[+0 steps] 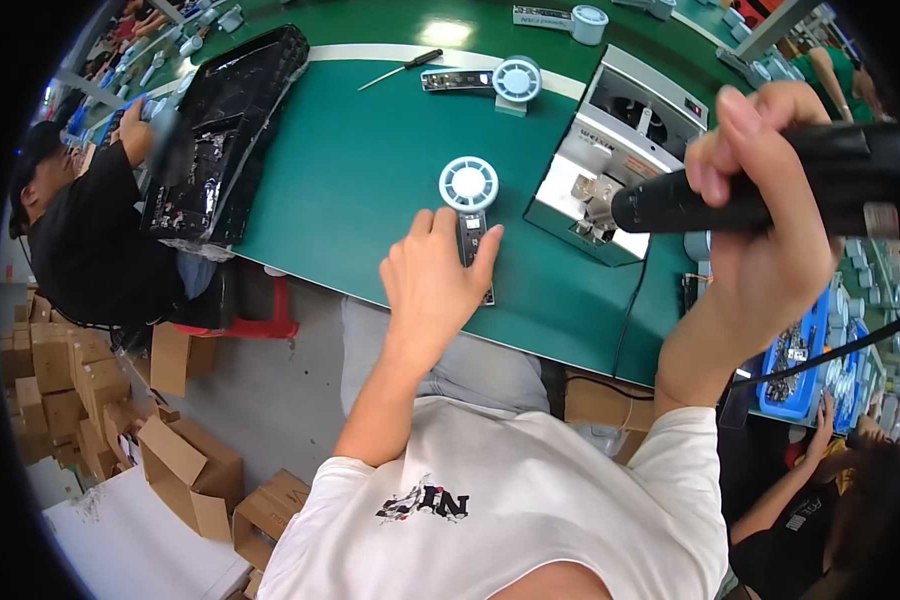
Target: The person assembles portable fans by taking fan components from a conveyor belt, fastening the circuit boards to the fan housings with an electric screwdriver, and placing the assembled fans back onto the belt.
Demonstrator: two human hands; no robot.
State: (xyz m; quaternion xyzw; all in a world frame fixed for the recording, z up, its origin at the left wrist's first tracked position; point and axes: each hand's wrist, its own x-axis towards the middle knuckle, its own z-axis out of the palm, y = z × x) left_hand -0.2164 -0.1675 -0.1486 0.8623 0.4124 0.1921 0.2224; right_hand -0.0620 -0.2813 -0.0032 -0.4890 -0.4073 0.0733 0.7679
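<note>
My left hand (435,270) rests on the dark handle of a small fan (468,186) with a round pale-blue head, lying on the green table; its thumb and fingers lie on either side of the handle. Raised at the right, my right hand (760,190) is wrapped round a black electric screwdriver (690,200). The driver's tip points left, over the front of a silver screw feeder (620,150), and whether it touches a screw is too small to tell. A second fan (517,80) with an exposed circuit board lies farther back.
A black plastic-lined tray (260,110) stands at the left, and a thin screwdriver (402,68) lies beyond my left hand. A cable runs down beside the feeder. Co-workers sit at left and lower right; blue bins (792,395) are at the right.
</note>
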